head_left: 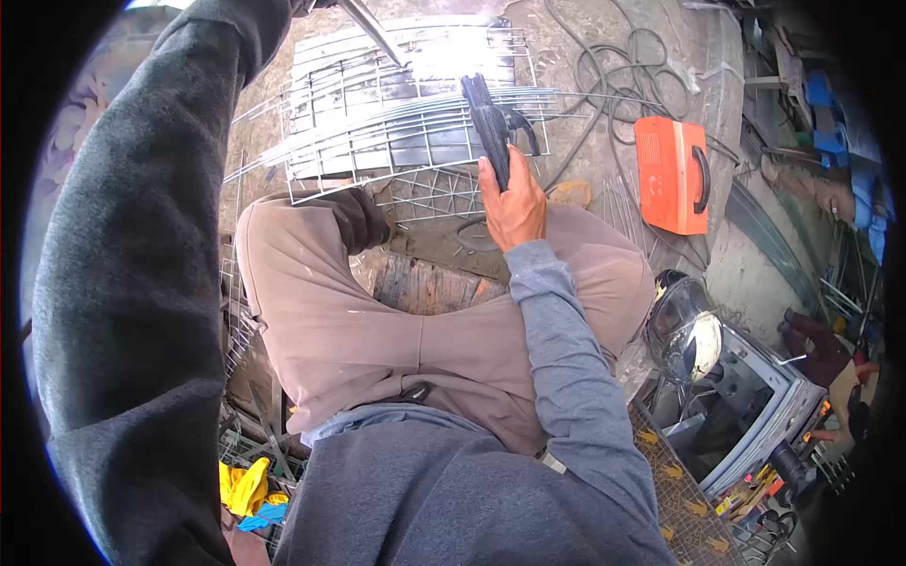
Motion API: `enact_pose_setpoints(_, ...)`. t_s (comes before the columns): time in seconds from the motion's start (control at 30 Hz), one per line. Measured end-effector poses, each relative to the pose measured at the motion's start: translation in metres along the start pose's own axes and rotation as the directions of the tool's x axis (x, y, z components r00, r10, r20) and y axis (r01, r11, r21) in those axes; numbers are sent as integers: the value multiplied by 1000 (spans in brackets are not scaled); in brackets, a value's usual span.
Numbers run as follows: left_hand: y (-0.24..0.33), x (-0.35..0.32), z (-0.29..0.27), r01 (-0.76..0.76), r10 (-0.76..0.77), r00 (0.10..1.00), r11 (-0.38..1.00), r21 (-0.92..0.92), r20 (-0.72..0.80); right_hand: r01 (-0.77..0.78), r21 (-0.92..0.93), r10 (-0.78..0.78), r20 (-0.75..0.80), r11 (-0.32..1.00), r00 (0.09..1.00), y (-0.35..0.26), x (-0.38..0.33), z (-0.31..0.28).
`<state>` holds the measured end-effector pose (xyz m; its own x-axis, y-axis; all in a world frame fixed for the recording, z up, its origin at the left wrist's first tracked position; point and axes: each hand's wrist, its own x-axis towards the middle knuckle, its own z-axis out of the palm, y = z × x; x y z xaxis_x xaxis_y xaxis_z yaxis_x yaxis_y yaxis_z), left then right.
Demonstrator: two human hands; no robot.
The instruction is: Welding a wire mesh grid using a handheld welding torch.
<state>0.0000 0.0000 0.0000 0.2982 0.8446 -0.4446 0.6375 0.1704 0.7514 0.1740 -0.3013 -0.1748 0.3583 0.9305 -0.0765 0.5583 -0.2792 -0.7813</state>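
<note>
My right hand (514,206) is closed around the handle of a black welding electrode holder (489,127), its lever sticking out to the right. Just beyond the holder's tip, a white glare hides the point of contact. Beneath it lies a wire mesh panel (330,160) with a bundle of thin metal rods (377,120) across it and pale sheet metal under part of it. My left arm (142,245) reaches up along the left side, and its hand is beyond the top edge. From up there a metal bar (373,33) slants down to the mesh by the glare.
An orange welding machine (665,174) with a black handle stands to the right, near coiled cables (609,71). By my right knee sits a dark welding helmet (679,325) beside a grey metal frame (769,434). A wooden block (434,286) lies between my legs; yellow cloth (245,486) is lower left.
</note>
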Motion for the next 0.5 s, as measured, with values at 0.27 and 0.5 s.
enact_pose_setpoints(0.27, 13, -17, 1, -3, 83, 955, 963, 270, -286, 126, 52, -123, -64, 991, 990, -9, 2, 8)
enact_pose_setpoints(0.5, 11, -12, 2, 37, 8, 938, 992, 123, -347, 153, 44, -147, -122, 987, 982, 2, 2, 11)
